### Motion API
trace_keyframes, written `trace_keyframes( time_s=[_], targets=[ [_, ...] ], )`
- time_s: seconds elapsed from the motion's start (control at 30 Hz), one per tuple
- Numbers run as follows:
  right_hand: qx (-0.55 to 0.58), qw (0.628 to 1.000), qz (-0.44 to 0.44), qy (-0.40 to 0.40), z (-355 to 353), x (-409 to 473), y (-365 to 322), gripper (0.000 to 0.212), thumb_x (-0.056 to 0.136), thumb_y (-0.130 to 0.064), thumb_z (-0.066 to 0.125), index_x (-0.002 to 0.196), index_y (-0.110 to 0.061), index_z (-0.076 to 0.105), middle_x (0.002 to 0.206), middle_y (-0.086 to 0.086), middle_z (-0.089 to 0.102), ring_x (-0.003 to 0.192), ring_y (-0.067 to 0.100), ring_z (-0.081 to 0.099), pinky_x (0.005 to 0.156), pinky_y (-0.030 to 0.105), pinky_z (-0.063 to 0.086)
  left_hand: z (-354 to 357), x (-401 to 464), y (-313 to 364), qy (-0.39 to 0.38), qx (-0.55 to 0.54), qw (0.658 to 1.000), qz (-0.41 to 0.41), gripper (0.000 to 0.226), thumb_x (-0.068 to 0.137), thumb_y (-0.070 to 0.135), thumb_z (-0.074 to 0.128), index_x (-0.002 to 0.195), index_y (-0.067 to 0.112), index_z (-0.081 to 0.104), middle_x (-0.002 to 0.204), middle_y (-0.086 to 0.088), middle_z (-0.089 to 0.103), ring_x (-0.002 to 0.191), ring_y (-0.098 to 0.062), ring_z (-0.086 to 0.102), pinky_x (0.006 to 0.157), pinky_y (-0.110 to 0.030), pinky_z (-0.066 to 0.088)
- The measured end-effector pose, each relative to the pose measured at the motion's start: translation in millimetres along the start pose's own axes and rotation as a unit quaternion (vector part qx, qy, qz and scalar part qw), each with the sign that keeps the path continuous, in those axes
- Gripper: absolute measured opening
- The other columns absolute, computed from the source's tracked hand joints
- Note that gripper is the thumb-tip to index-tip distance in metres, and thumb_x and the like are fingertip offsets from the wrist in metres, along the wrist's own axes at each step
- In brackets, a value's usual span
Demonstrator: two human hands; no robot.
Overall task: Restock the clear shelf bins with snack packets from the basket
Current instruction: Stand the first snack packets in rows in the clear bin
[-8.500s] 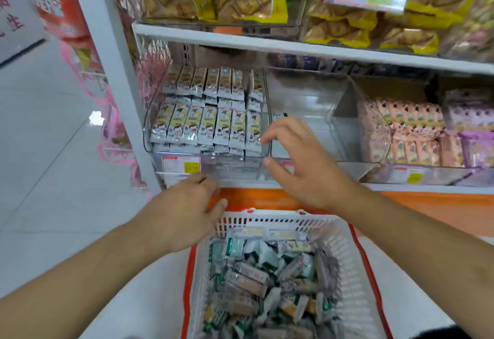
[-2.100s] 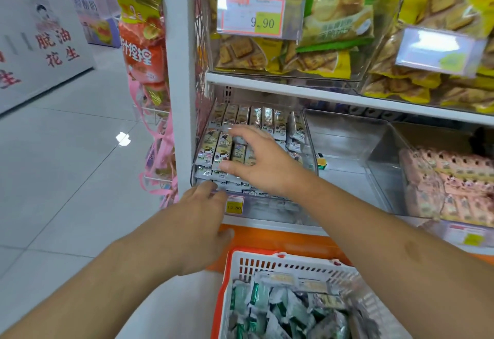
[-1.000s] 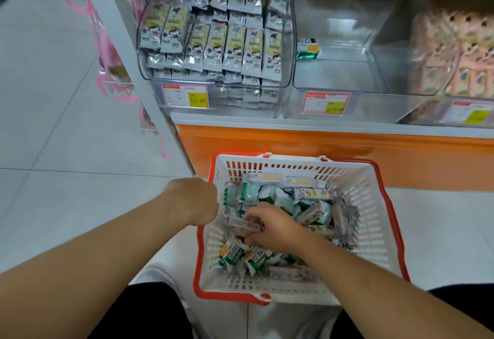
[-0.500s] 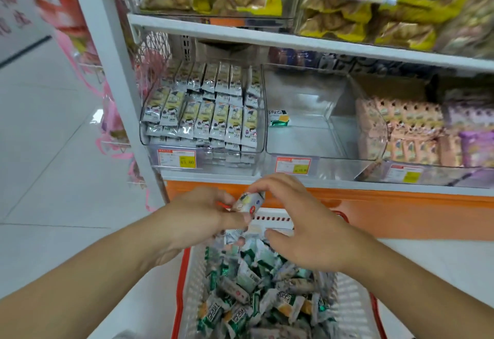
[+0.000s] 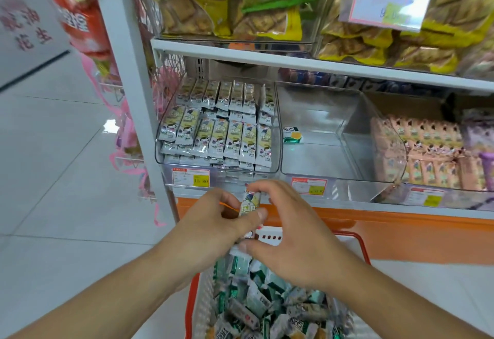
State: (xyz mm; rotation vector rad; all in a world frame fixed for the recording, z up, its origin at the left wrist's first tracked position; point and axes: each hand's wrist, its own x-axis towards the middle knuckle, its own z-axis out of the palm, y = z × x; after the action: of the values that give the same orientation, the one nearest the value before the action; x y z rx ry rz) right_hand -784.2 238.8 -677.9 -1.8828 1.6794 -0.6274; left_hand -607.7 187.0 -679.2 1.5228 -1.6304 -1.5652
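Note:
A small yellow-and-white snack packet (image 5: 250, 203) stands upright between my two hands above the white and red basket (image 5: 355, 239). My left hand (image 5: 213, 223) grips it from the left with thumb across its lower part. My right hand (image 5: 291, 234) pinches it from the right, fingertips at its top and thumb at its bottom. The basket holds several loose green, white and yellow packets (image 5: 262, 301). Just above, the left clear bin (image 5: 276, 130) is packed with rows of the same packets (image 5: 222, 135). The middle clear bin (image 5: 344, 125) holds a single green and yellow packet (image 5: 292, 134).
A right bin holds pink packets (image 5: 422, 151). Price tags (image 5: 191, 177) front each bin. A white shelf post (image 5: 125, 58) stands left, with pink netting and hanging red bags beside it. Yellow cracker bags (image 5: 235, 10) fill the upper shelf. An orange base panel (image 5: 401, 231) runs below the bins.
My right hand dug in the basket a second ago. Both hands have since risen with one packet and turned it upright in front of the bins; my view tilted up toward the shelf.

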Motion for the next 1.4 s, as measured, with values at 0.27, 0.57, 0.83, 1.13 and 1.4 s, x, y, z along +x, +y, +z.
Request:
trace_keyframes(
  time_s=[0.27, 0.57, 0.83, 1.13, 1.4],
  targets=[
    [0.021, 0.998, -0.002, 0.057, -26, 54, -16, 0.068, 0.082, -0.048, 0.086, 0.134, -0.053, 0.041, 0.131, -0.037, 0.048, 0.118, -0.019, 0.044, 0.088, 0.007, 0.035, -56, 9, 18, 0.125, 0.41, 0.893, 0.141, 0.043, 0.102, 0.049, 0.049, 0.139, 0.028, 0.047, 0.139, 0.009, 0.049, 0.12, -0.015, 0.056, 0.096, -0.033, 0.051],
    [-0.008, 1.0, -0.001, -0.018, -24, 181, -42, 0.066, 0.091, -0.042, 0.08, 0.143, -0.028, 0.041, 0.145, -0.006, 0.049, 0.124, 0.015, 0.051, 0.095, 0.028, 0.038, -80, 9, 12, 0.032, 0.588, 0.803, 0.097, 0.08, 0.104, 0.05, 0.042, 0.162, 0.01, 0.004, 0.168, -0.009, 0.008, 0.158, -0.026, 0.01, 0.119, -0.043, 0.038],
    [-0.043, 0.998, -0.008, -0.048, -17, 196, -32, 0.064, 0.096, -0.051, 0.07, 0.15, -0.036, 0.039, 0.163, -0.005, 0.038, 0.144, 0.019, 0.041, 0.105, 0.03, 0.035, -78, 11, 8, 0.004, 0.602, 0.794, 0.08, 0.086, 0.105, 0.049, 0.044, 0.163, 0.007, -0.004, 0.17, -0.014, -0.006, 0.159, -0.032, -0.004, 0.125, -0.048, 0.028],
    [0.029, 0.99, -0.115, 0.073, -7, 104, -7, 0.025, 0.097, -0.033, 0.072, 0.12, -0.031, 0.061, 0.119, -0.012, 0.059, 0.111, 0.009, 0.061, 0.089, 0.028, 0.051, -52, 10, 7, -0.053, 0.527, 0.837, 0.139, 0.048, 0.103, 0.052, 0.044, 0.139, 0.021, 0.045, 0.129, -0.002, 0.048, 0.12, -0.025, 0.055, 0.094, -0.042, 0.052],
    [-0.091, 0.944, 0.159, -0.276, 99, -13, 134, 0.012, 0.103, -0.028, 0.063, 0.114, -0.03, 0.059, 0.116, 0.002, 0.067, 0.106, 0.025, 0.066, 0.088, 0.043, 0.057, 10, 22, -84, -0.174, 0.602, 0.779, -0.036, 0.065, 0.11, 0.042, 0.035, 0.158, 0.001, 0.021, 0.157, -0.026, 0.033, 0.138, -0.041, 0.046, 0.109, -0.049, 0.046]
  ],
)
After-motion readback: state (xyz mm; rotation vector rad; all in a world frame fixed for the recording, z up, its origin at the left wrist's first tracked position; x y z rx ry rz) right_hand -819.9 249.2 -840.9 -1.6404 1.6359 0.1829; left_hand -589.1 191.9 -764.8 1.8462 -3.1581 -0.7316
